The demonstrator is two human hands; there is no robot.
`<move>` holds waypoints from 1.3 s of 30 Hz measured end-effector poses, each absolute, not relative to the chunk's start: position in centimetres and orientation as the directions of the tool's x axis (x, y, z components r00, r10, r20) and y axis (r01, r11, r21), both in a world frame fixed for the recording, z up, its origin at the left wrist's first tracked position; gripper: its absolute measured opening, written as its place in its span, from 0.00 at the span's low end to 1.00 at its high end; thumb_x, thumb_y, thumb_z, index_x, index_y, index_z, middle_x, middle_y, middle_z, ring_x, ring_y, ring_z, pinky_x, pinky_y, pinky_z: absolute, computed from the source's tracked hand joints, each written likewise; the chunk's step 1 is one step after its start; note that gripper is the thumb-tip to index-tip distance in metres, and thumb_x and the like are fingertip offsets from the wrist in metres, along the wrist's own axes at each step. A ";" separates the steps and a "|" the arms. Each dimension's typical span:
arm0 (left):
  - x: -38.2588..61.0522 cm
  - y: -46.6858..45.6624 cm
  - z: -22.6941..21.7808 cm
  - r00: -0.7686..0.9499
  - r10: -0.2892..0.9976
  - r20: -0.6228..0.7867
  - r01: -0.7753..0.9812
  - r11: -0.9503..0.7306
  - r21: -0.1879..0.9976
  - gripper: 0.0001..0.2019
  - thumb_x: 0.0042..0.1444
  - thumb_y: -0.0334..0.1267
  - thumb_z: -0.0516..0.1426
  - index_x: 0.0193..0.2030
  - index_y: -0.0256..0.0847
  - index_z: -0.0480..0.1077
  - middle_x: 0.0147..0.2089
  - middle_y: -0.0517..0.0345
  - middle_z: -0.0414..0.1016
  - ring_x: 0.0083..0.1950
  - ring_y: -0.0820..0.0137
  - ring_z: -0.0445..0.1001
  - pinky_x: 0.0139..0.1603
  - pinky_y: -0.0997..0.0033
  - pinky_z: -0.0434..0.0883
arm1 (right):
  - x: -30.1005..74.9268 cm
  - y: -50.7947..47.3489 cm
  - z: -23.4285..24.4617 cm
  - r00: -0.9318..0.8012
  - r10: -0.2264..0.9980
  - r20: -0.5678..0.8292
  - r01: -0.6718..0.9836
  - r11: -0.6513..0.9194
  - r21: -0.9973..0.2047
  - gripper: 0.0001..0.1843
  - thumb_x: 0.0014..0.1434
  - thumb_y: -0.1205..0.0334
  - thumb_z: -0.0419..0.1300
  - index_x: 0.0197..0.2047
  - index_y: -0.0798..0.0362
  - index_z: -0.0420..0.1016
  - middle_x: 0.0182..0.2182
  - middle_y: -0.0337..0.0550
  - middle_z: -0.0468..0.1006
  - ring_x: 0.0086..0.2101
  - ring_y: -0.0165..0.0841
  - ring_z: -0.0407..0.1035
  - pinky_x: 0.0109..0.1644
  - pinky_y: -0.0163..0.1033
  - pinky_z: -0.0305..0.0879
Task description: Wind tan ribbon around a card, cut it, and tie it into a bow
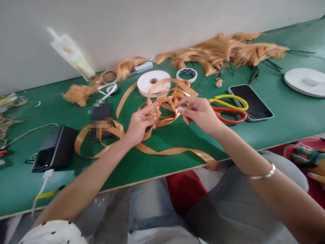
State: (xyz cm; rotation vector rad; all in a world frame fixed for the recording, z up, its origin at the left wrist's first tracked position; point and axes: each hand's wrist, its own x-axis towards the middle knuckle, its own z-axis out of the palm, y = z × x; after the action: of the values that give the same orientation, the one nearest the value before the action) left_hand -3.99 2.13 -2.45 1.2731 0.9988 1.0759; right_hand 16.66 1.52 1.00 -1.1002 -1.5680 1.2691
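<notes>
Over the green table (291,115), both my hands work a bundle of looped orange ribbon (166,101). My left hand (141,123) pinches the loops from the left, fingers closed on them. My right hand (199,113) pinches the same loops from the right, thumb and fingers together. A long tail of the ribbon (162,150) trails across the table toward its near edge and curls off to the left.
Yellow and red handled scissors (230,108) and a phone (250,101) lie right of my hands. White tape rolls (152,83) and orange fibre bundles (223,51) lie behind. A black power bank (54,149) sits left, a white plate (304,81) far right.
</notes>
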 end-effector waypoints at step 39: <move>-4.0 2.0 -3.0 0.281 0.958 0.056 0.020 -0.064 0.998 0.21 0.47 0.30 0.60 0.50 0.44 0.73 0.28 0.61 0.73 0.26 0.76 0.65 0.32 0.74 0.68 | 15.2 0.5 0.3 -0.467 0.879 0.090 0.594 0.388 -0.705 0.11 0.55 0.73 0.54 0.36 0.57 0.78 0.32 0.43 0.80 0.31 0.29 0.70 0.37 0.34 0.61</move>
State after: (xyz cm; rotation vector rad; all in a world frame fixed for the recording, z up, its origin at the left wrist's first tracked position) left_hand -3.96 2.00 -2.95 1.3958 0.9878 1.0253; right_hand 15.16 0.49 0.30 -1.2651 -2.1972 0.8426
